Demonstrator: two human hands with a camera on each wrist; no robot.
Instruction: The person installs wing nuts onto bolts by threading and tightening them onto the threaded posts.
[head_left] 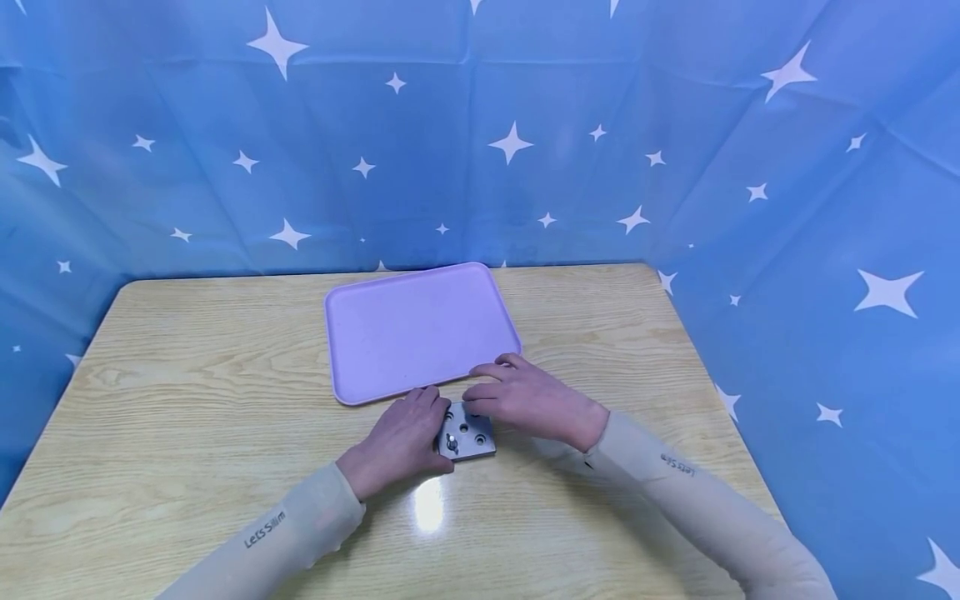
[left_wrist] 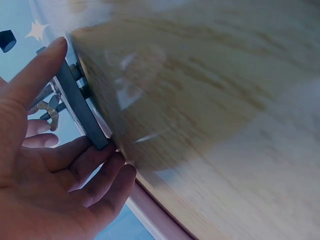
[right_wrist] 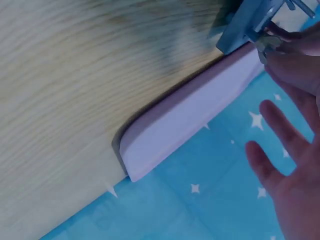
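A small square metal plate [head_left: 468, 443] with several round holes lies on the table in front of me. My left hand [head_left: 405, 435] grips its left side, thumb at the near corner and fingers at the far one. A wing nut [head_left: 452, 443] sits on a threaded bolt at the plate's near left. Over the plate's far right corner is my right hand [head_left: 528, 402]. In the right wrist view its thumb and index finger pinch another wing nut [right_wrist: 268, 45], while other fingers spread away. From the side, the left wrist view shows dark round feet [left_wrist: 76, 72] under the plate.
A shallow purple tray [head_left: 420, 325] lies just beyond the plate, with its near rim close to both hands. The wooden table [head_left: 202, 358] ends at a blue star-patterned curtain [head_left: 450, 142] behind and at the sides. A bright light reflection shows on the near tabletop.
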